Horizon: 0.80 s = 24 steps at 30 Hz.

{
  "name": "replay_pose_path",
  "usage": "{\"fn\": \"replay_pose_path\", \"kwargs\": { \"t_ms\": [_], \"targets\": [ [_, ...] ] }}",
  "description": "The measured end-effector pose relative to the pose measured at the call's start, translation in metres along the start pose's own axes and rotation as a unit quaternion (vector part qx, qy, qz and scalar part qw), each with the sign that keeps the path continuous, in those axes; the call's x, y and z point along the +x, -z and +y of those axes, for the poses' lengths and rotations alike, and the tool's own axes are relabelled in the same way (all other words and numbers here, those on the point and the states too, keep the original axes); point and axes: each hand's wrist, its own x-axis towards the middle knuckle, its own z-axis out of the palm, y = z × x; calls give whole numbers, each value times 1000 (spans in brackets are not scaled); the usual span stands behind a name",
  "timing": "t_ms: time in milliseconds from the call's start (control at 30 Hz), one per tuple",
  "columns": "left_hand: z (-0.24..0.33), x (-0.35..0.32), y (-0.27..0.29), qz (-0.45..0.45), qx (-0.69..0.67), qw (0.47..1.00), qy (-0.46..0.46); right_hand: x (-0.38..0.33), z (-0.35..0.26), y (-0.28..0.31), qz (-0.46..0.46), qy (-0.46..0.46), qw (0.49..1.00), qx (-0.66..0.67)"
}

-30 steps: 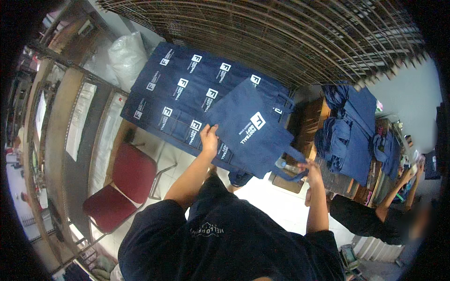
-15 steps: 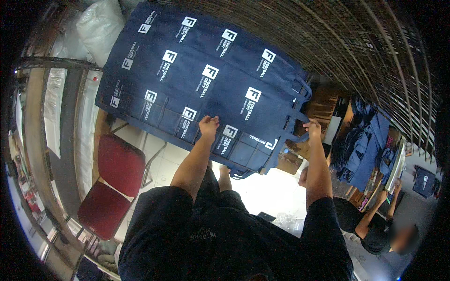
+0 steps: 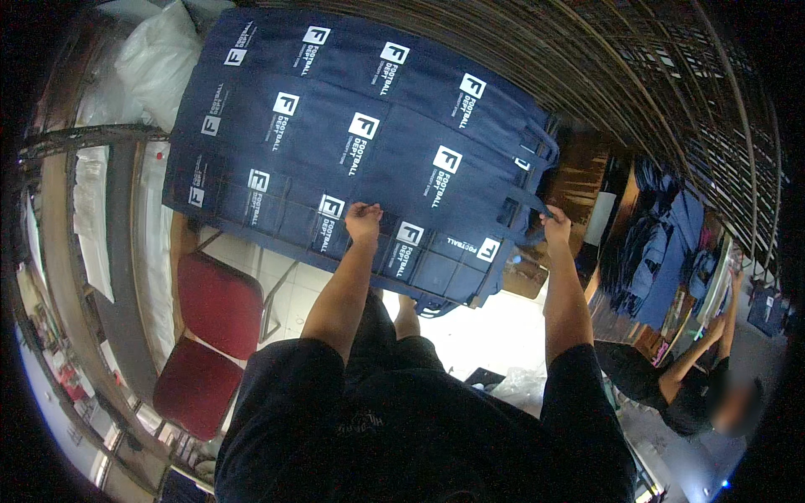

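Note:
Navy blue fabric tote bags (image 3: 394, 176) with white prints lie in rows on a thin wire rack (image 3: 289, 197). My left hand (image 3: 363, 225) is closed in a pinch at the front edge of a bag in the middle row. At that bag's right end, my right hand (image 3: 556, 226) pinches the strap (image 3: 524, 199), fingertips together. More straps hang off the bags' right ends, beyond the rack wires. In the front row, wires cross over the bags.
Stacked wire racks (image 3: 637, 75) rise at upper right. A red chair (image 3: 220, 306) stands at left, near clear plastic bags (image 3: 159, 59). Blue fabric pieces (image 3: 662, 243) are piled on a table at right, where another person (image 3: 704, 377) in black reaches out.
My view has shifted slightly, so the bags and rack sit a little further left. Both hands stay at the same bag. The other person's arms have reached further up the picture.

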Motion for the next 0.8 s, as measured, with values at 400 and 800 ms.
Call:
{"fn": "replay_pose_path", "kwargs": {
  "t_ms": [400,800],
  "targets": [
    [19,-25,0,50,63,996,-33,-1,-1,-10,99,31,991,-89],
    [111,-99,371,238,528,796,-174,-167,98,-77,-338,177,909,-166]
  ]
}}
